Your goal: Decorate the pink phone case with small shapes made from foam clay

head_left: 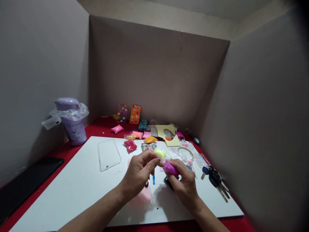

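Note:
Above the white board, my right hand point(183, 180) is closed around a small magenta packet point(171, 168) in clear plastic, probably soft modelling clay by its look. My left hand point(142, 169) pinches the near-left end of the same packet between thumb and forefinger. Beneath my left hand lies a pink phone case point(142, 197), partly covered by the hand and wrist. A dark object point(171, 182) sits under my right hand, mostly hidden. Between the hands a short blue stick point(154, 179) shows on the board.
A clear phone case point(109, 155) lies at left on the white board point(79, 187). Several coloured packets, such as a red one point(130, 146), lie at the back. Keys point(217, 182) are at right; a purple bottle point(72, 124) and a black phone-like slab point(31, 178) stand left.

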The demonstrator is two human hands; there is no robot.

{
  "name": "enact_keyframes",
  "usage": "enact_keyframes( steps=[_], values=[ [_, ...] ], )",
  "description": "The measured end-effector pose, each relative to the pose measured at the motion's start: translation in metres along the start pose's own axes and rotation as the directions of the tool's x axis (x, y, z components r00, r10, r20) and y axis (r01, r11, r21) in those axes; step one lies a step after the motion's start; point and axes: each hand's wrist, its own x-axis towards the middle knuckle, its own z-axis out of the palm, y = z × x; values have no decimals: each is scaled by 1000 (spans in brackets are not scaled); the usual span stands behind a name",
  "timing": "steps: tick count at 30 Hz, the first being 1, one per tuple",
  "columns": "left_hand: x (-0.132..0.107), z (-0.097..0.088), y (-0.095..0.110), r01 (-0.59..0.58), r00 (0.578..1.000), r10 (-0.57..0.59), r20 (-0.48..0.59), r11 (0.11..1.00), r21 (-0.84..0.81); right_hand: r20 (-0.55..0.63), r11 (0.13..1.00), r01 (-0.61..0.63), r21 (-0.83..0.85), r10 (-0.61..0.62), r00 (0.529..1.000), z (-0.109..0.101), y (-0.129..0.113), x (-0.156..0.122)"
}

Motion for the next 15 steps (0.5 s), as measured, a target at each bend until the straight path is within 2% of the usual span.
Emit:
enact_keyframes(
  steps=[2, 7, 11, 15],
  values=[
    [-1, 1, 1, -17, 1000, 17, 7, 999, 44, -8, 1000, -1, -1, 1, 1000, 0, 1, 0],
    [-5, 4, 1, 19, 993, -28, 111, 996, 88, 20, 1000, 3, 19, -4, 1000, 0, 5, -5],
    [-5, 6, 3, 38, 998, -38, 45, 999, -1, 67, 998, -51, 35, 48, 997, 0, 3, -6],
    [0, 4, 3, 96, 991, -112, -67, 972, -216, 90, 978, -199, 56, 193, 977, 1, 1, -5]
  ],
)
